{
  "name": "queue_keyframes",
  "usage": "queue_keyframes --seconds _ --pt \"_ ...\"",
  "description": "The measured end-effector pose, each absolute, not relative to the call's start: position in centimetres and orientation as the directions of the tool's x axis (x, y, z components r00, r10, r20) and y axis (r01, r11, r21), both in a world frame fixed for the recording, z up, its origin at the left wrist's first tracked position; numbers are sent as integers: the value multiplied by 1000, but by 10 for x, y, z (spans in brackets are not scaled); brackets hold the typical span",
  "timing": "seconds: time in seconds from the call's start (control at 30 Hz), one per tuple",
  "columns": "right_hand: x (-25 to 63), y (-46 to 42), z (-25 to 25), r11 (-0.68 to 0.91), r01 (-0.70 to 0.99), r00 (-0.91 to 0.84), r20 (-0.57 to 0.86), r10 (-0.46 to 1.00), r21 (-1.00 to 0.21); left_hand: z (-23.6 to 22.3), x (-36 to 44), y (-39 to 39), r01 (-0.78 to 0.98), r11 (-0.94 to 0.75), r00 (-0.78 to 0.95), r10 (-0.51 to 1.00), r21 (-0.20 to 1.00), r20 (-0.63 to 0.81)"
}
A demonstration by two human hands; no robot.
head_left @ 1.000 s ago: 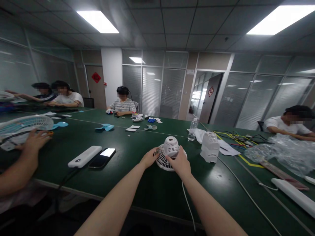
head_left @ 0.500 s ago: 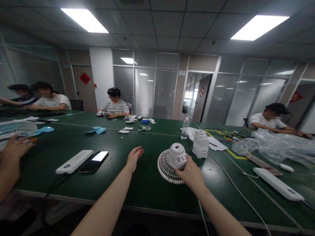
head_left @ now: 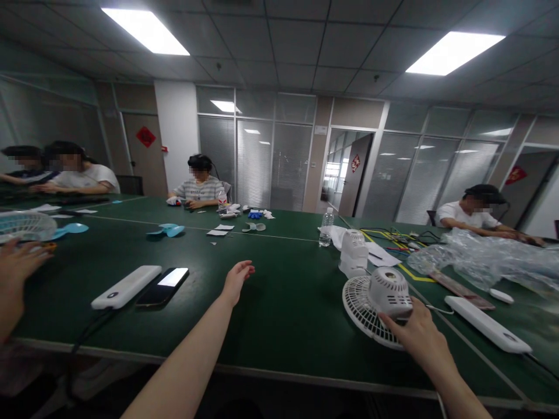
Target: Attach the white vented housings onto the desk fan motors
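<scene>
My right hand [head_left: 419,337] grips the white fan motor housing [head_left: 390,294], which sits on a round white fan grille [head_left: 360,305] lying on the dark green table [head_left: 283,314] at the right. My left hand [head_left: 236,280] hovers over the middle of the table with its fingers loosely curled and nothing in it. A second white fan housing [head_left: 353,251] stands just behind the grille.
A white power bank [head_left: 126,287] and a lit phone [head_left: 163,286] lie to the left. A co-worker's hand [head_left: 15,265] rests by another fan grille [head_left: 24,224] at far left. A white bar [head_left: 487,323], crumpled plastic wrap [head_left: 480,259] and a water bottle [head_left: 324,227] are on the right. Several people sit around the table.
My right hand has slid the fan grille and housing to the right across the table. My left hand let go of it earlier and stays in the middle.
</scene>
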State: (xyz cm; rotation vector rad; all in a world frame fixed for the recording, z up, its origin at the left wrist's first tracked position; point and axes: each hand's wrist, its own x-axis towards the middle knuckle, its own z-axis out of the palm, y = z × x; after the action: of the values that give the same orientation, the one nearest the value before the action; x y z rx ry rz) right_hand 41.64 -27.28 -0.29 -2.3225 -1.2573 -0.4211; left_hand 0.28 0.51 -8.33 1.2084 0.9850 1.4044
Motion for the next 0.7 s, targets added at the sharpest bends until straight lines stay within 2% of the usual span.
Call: queue_keyframes --seconds 0.37,0.6,0.7 --pt "412 -270 -2 -399 894 435 612 660 -205 -82 2 5 -156 -167 4 986 974 169" --pt "401 -269 37 -463 886 355 664 658 -16 -83 3 6 -146 -159 8 987 976 162" --pt "395 -256 65 -497 868 351 700 622 6 -84 3 7 -146 -159 17 986 976 164"
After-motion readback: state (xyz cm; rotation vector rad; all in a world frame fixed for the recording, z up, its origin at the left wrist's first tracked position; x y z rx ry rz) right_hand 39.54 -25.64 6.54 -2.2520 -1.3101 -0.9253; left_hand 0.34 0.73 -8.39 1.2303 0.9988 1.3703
